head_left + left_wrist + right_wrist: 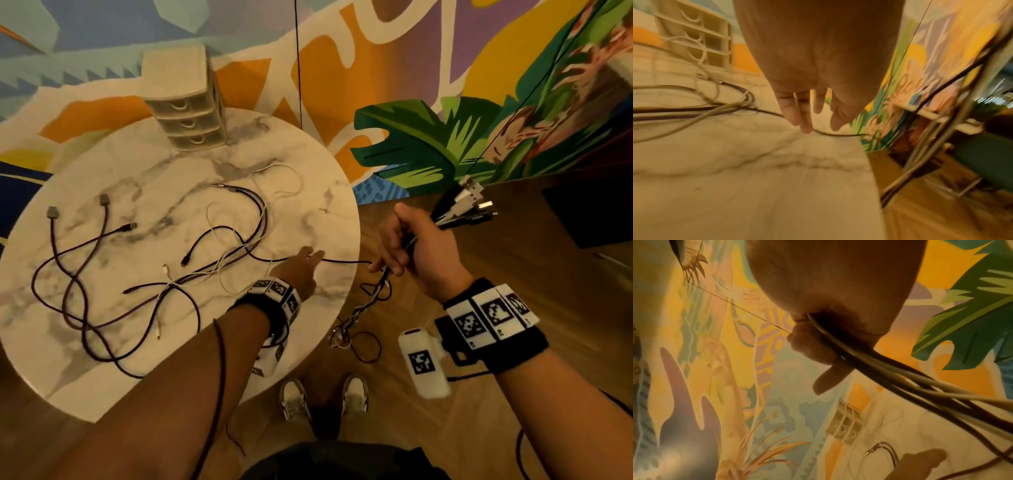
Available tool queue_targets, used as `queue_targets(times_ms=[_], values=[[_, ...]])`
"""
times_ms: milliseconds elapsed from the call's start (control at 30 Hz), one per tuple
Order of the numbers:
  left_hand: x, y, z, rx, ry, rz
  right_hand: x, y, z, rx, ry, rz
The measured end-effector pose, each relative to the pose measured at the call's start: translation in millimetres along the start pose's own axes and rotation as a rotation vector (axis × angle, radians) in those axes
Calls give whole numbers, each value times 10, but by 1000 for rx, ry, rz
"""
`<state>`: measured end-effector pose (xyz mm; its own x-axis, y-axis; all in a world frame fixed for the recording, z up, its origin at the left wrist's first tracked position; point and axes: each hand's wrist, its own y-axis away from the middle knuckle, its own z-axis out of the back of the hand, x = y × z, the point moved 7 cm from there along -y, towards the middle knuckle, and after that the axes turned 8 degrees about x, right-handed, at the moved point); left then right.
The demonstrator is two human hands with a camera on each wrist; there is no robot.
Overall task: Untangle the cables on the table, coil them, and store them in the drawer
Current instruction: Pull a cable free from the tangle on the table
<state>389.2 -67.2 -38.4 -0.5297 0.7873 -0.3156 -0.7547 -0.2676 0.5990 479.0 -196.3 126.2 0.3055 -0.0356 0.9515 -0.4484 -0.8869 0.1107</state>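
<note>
Several dark and white cables point(191, 270) lie tangled on the round marble table point(308, 192). My right hand point(397, 253) is off the table's right edge and grips a bundle of cables point(890, 374). Their plug ends point(469, 202) stick out past my fist, and the rest dangles in a twisted hank point(359, 318) toward the floor. One thin black cable point(346, 262) runs from the bundle back onto the table. My left hand point(310, 253) reaches over it with straight fingers point(803, 120), fingertips touching that cable point(838, 135). A beige three-drawer unit point(185, 102) stands at the table's far side, its drawers closed.
The table's right edge lies just beyond my left hand, with wooden floor point(445, 428) and my shoes point(294, 397) below. A painted mural wall point(411, 144) stands behind. A dark box point(596, 212) sits at the far right. A thin black line point(298, 68) hangs down the wall.
</note>
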Motion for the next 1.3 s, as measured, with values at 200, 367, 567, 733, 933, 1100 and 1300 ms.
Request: queue_targets(times_ms=[200,367,567,733,933,1100,1300], values=[[278,-119,-201,-63,-165,158,-143,116,270,-121,22,-64],[44,237,166,-420,5,121,-340,241,646,-245,319,-204],[-441,875,782,-772,20,-20,-800,40,378,-101,314,-418],[-553,976,422,-694,117,-24,-925,-266,-83,-69,58,-351],[516,847,41,-579,480,118,-783,-431,-103,13,90,-272],[1254,965,971,-949,446,225,-629,-432,25,-92,80,-176],[1717,903,754,-707,456,332,-403,-429,235,-282,24,-119]])
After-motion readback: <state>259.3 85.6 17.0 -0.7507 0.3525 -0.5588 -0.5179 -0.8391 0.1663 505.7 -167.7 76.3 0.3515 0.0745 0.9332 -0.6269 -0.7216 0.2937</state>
